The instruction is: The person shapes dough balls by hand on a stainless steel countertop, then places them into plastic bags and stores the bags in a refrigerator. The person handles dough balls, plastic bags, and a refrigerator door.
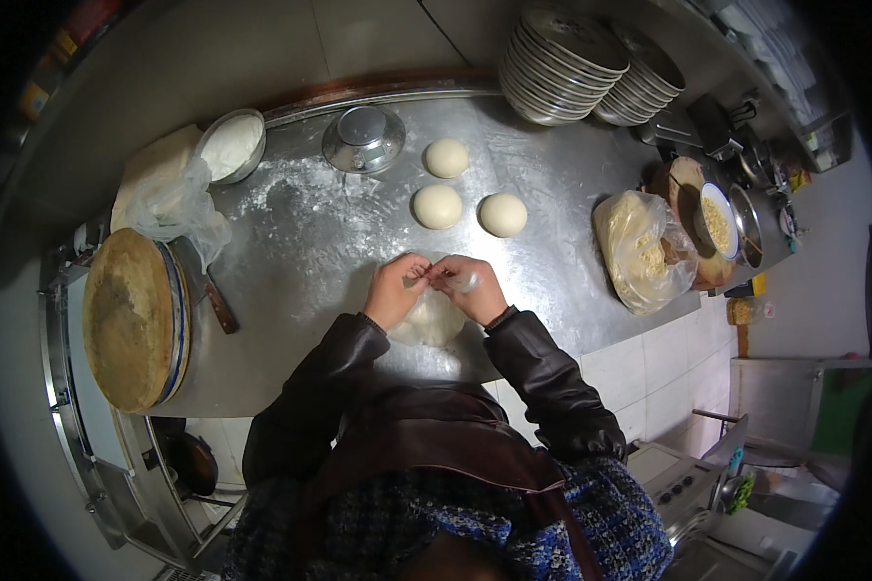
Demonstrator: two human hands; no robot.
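My left hand [396, 289] and my right hand [474, 287] meet at the front of the steel table, fingertips pinching the top of a clear plastic bag. Inside the bag, below and between my hands, lies a pale mass that looks like dough [429, 319]. Beyond my hands rest smooth round dough balls: one [437, 206] straight ahead, one [447, 158] behind it and one [503, 215] to the right. A digital kitchen scale [363, 138] stands farther back, left of them. My fingers partly hide the bag's neck.
At left are a bowl of flour [232, 145], a crumpled plastic bag [171, 203], a wooden-handled tool [221, 309] and stacked round wooden boards [127, 319]. Stacked plates [559, 65] stand at the back right. A filled plastic bag [628, 254] and a bowl of yellowish food [717, 221] sit at right.
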